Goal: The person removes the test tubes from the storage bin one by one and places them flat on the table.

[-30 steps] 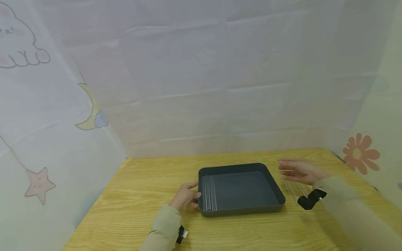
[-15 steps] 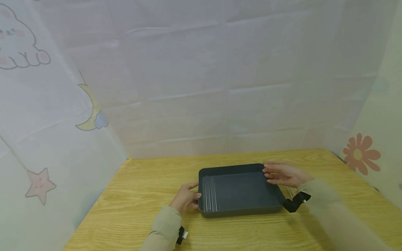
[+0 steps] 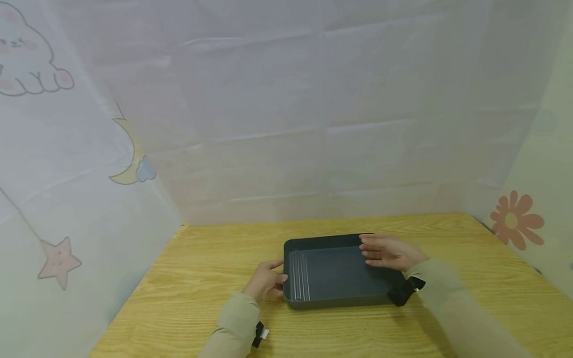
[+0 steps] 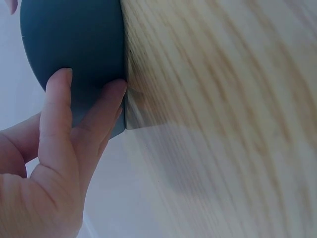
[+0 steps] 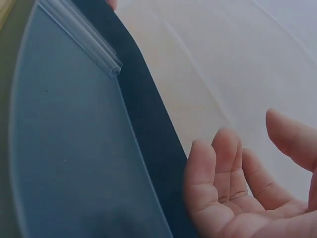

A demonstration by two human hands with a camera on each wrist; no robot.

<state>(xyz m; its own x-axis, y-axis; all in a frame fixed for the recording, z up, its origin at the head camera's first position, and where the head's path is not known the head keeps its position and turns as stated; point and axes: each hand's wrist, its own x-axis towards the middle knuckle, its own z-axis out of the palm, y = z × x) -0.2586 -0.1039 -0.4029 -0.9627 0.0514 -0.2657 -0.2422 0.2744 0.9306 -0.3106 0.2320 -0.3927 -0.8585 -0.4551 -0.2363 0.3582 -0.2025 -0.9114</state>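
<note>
A dark grey rectangular tray (image 3: 340,273) with upright walls lies on the wooden table. Several clear tubes (image 3: 300,276) lie side by side along its left inner wall; their ends (image 5: 115,71) show in the right wrist view. My left hand (image 3: 263,281) is at the tray's left side, with outstretched fingers (image 4: 59,99) against the outer wall in the left wrist view. My right hand (image 3: 389,252) is over the tray's right side, fingers spread loosely, nothing in them. In the right wrist view its fingers (image 5: 200,171) overlap the tray's wall.
Wood-grain table (image 3: 201,278) surrounds the tray. Behind it hangs a pale wall sheet (image 3: 268,124), with printed figures such as a star (image 3: 60,261) on the left and a flower (image 3: 515,219) on the right. Black straps (image 3: 405,291) are around both wrists.
My right hand has moved left from beside the tray to over its right side. Clear tubes seen earlier on the table there are now hidden. My left hand and the tray stay put.
</note>
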